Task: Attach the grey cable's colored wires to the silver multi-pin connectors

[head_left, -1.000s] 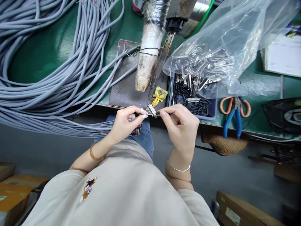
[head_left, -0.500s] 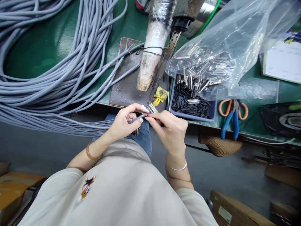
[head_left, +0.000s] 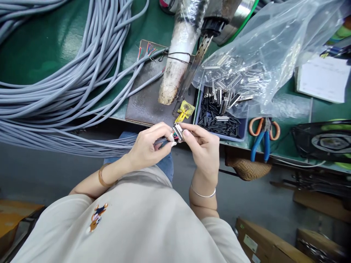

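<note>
A metal multi-pin connector (head_left: 178, 133) sits between my hands at the bench's front edge. My right hand (head_left: 202, 148) is closed, with thumb and forefinger pinching the connector's right side. My left hand (head_left: 150, 143), white covers on its fingertips, is closed round the end of a grey cable, mostly hidden by the fingers. Thin coloured wires show between these fingertips and the connector's pins. Just beyond the connector, a yellow clip (head_left: 181, 116) lies at the edge of a dark board (head_left: 145, 106).
Grey cables (head_left: 90, 73) cover the left side. A soldering iron (head_left: 196, 64) and a white tapered wrapped tube (head_left: 175, 65) reach over the board. Right of it are a blue tray (head_left: 241, 135) of black sleeves, a clear bag (head_left: 260, 65) of connectors, and pliers (head_left: 263, 138).
My right hand has moved from the wires at the cable end to the connector and now pinches it. The connector has turned and come nearer, while my left hand stays at the cable end.
</note>
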### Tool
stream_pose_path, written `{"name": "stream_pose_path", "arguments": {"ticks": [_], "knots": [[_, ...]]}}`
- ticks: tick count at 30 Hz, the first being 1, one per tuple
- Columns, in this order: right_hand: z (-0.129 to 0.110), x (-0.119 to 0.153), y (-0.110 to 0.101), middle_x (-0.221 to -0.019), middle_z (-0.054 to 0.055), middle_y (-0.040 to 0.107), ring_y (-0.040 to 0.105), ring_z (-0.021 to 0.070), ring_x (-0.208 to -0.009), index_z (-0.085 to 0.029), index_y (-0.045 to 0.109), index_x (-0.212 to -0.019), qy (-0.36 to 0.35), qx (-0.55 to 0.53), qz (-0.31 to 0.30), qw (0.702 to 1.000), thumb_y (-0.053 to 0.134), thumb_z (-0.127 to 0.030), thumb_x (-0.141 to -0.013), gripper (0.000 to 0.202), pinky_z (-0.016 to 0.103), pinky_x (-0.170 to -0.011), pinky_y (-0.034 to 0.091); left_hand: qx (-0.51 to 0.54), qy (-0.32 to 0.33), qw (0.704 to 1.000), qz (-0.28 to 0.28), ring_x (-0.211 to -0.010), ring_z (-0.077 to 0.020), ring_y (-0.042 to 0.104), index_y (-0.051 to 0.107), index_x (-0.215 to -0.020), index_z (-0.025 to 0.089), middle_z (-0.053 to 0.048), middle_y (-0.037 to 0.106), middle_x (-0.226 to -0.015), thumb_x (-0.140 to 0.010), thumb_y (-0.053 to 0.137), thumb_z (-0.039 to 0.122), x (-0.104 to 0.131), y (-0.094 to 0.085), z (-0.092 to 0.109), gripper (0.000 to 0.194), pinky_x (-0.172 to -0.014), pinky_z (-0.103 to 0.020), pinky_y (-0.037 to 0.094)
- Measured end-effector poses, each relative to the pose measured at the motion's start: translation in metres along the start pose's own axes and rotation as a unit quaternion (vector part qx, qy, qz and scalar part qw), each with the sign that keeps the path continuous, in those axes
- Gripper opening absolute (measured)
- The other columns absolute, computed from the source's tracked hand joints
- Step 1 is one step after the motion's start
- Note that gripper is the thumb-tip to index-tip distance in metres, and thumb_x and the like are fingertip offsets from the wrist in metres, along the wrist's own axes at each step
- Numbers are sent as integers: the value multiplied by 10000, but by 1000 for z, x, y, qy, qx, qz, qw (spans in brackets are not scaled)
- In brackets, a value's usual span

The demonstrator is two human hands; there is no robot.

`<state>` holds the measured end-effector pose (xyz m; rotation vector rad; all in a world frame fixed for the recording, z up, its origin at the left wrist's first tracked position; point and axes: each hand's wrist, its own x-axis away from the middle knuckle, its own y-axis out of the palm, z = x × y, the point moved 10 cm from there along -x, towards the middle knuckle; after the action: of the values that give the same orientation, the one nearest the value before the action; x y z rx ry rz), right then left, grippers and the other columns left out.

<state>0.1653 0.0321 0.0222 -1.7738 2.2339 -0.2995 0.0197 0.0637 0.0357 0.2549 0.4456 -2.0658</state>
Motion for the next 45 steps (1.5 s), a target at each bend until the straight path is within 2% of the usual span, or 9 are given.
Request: {"name": "stream_pose_path", "arguments": {"ticks": [3,6,10,15,21,26,34,41,45], "knots": [[-7,-2,-8,-827,-2,780,659,110,-605,-249,809,-1030,-33,53,43,997,668,-345,-950,188,239,-549,511,53,-72,996,16,-760,-117,634,617,-797,162,-46,689,-870,-805,654,89,0,-1,-13,82,-689,-221,500],[-27,5,-31,-626,-30,639,521,91,-503,-256,820,-986,-126,102,174,971,657,-431,-955,242,247,-478,376,133,-171,975,49,-690,-92,616,609,-734,158,-29,676,-797,-772,700,157,2,-2,-36,98,-619,-187,469],[-39,21,-51,-582,-70,569,455,77,-413,-285,761,-1109,-220,10,279,935,611,-369,-979,215,239,-419,322,204,-239,946,85,-575,-45,508,609,-703,151,-24,675,-765,-724,758,206,4,-3,-57,160,-516,-163,375],[-42,22,-30,-1008,-26,814,767,116,-679,-282,650,-1179,-208,95,178,957,619,-120,-966,269,235,-597,594,228,-267,933,85,-557,-47,480,643,-720,150,-7,628,-688,-717,797,222,4,-2,-64,170,-484,-166,334],[-63,25,12,-999,23,815,790,146,-855,-226,654,-952,-339,244,43,908,741,-43,-855,224,238,-747,625,247,-272,928,59,-562,-50,469,689,-759,141,2,607,-690,-687,862,233,5,2,-62,209,-480,-173,331],[-57,21,9,-857,-5,784,764,123,-771,-219,634,-927,-336,234,75,909,748,-51,-846,219,214,-691,594,233,-264,934,67,-564,-40,472,650,-719,141,-9,636,-734,-700,812,194,4,0,-60,171,-495,-168,349],[-45,23,-3,-997,26,810,788,177,-924,-246,677,-991,-297,214,131,921,728,-112,-875,185,301,-787,643,247,-255,930,101,-654,-68,575,578,-683,161,-1,642,-731,-682,760,158,-3,-5,-58,182,-583,-166,447],[-10,8,3,-1017,29,820,806,157,-851,-209,683,-894,-123,73,125,982,713,-189,-917,43,250,-708,677,219,-231,939,127,-622,-64,579,557,-676,164,19,614,-704,-690,724,139,-6,-10,-57,169,-589,-178,455],[-10,6,4,-1006,13,817,802,146,-848,-212,683,-906,-123,65,116,984,715,-186,-918,43,239,-722,672,212,-224,940,141,-612,-55,558,563,-669,159,15,637,-734,-672,721,122,-7,-12,-57,162,-579,-174,445]]}}
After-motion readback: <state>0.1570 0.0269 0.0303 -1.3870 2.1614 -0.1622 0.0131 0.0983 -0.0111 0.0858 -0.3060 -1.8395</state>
